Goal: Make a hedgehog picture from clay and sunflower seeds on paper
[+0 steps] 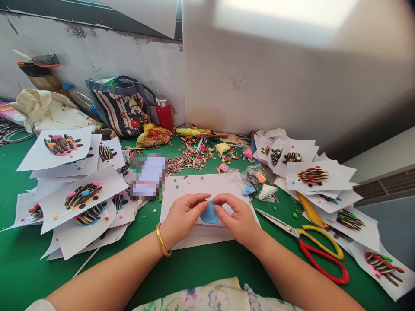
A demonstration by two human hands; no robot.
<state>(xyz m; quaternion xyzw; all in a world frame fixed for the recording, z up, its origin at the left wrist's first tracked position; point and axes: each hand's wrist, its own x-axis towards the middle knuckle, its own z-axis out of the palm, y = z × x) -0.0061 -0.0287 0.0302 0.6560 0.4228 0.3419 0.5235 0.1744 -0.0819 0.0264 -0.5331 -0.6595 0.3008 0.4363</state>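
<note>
A flattened piece of blue modelling clay [210, 213] is pinched between both hands above a stack of white paper [191, 242]. My left hand [186, 211] grips its left edge between thumb and fingers. On the opposite edge, my right hand [236, 215] pinches it the same way. More blue clay [248, 190] lies just beyond my right hand, beside white clay in clear wrap [267, 192]. Small green clay balls [177, 186] dot the paper's far part.
Scissors [300, 233] lie open at the right. Piles of paper with seed-and-clay pictures stand left [81, 196] and right [313, 176]. Loose sunflower seeds [188, 159] spread behind the paper. A blurred phone [148, 178], a red bottle [164, 114] and a striped bag [118, 108] stand at left.
</note>
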